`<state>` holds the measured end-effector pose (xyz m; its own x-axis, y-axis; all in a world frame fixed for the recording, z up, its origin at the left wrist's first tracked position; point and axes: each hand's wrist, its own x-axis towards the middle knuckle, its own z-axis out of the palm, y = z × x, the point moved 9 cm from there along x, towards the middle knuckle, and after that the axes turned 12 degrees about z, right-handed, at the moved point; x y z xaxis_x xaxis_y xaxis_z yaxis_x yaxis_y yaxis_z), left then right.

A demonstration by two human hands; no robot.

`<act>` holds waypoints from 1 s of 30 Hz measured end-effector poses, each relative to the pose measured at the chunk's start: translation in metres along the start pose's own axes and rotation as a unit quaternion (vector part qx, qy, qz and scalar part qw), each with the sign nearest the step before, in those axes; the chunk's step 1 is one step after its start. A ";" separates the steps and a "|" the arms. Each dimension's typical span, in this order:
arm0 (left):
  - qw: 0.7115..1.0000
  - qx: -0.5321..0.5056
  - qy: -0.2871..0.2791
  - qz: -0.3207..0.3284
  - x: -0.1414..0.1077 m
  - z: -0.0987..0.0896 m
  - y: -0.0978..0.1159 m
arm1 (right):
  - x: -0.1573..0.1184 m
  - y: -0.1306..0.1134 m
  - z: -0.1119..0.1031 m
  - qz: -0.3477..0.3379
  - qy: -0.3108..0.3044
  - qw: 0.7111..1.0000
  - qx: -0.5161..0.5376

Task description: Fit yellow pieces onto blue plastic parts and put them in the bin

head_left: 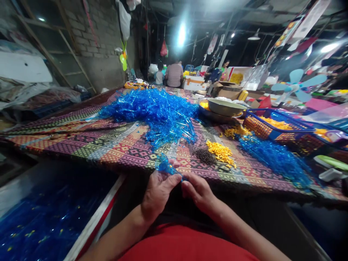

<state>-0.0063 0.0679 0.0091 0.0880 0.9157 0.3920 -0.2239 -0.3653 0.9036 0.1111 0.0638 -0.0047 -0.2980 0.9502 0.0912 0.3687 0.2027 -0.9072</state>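
A small tuft of blue plastic strips is grasped between the left hand and the right hand, held just off the near edge of the patterned desk. Farther along that desk, a yellow pile of pieces and a large blue heap are spread.

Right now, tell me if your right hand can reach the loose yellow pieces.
Probably yes: only patterned cloth lies between the right hand and the yellow pieces, though it holds a blue plastic piece.
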 end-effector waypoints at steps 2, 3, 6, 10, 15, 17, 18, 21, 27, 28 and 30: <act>1.000 -0.025 0.012 0.001 0.002 0.010 -0.002 | -0.003 0.011 0.018 0.031 -0.028 0.997 0.067; 1.000 -0.019 0.001 0.001 0.003 0.013 -0.002 | -0.005 0.018 0.024 0.045 -0.038 0.993 0.103; 0.999 0.015 -0.039 -0.007 0.000 0.016 0.001 | -0.007 0.030 0.035 0.071 -0.088 0.981 0.158; 0.993 0.102 -0.037 0.051 0.001 0.001 0.011 | -0.003 0.013 0.011 0.015 -0.047 0.996 0.077; 0.977 0.142 -0.127 0.097 0.001 0.017 0.010 | -0.005 -0.056 -0.032 -0.175 0.111 0.972 -0.111; 0.968 0.145 -0.167 0.120 -0.002 0.027 0.008 | -0.005 -0.078 -0.028 -0.231 0.096 0.949 -0.194; 0.965 0.146 -0.179 0.128 -0.004 0.031 0.007 | -0.005 -0.084 -0.025 -0.248 0.086 0.938 -0.225; 0.958 0.169 -0.191 0.134 -0.010 0.038 -0.001 | -0.001 -0.087 -0.018 -0.264 0.074 0.925 -0.263; 0.917 0.342 -0.155 0.139 -0.021 0.008 -0.011 | 0.019 -0.057 0.005 -0.235 0.059 0.955 -0.168; 0.902 0.384 -0.151 0.122 -0.023 -0.012 -0.013 | 0.023 -0.052 0.011 -0.236 0.027 0.961 -0.143; 0.857 0.500 -0.093 0.081 -0.028 -0.075 -0.013 | 0.032 -0.036 0.010 -0.205 -0.008 0.975 -0.082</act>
<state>-0.0785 0.0591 -0.0263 0.3081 0.8313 0.4627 0.6884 -0.5305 0.4947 0.0794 0.0843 0.0271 -0.4627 0.7778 0.4253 0.3506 0.6012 -0.7180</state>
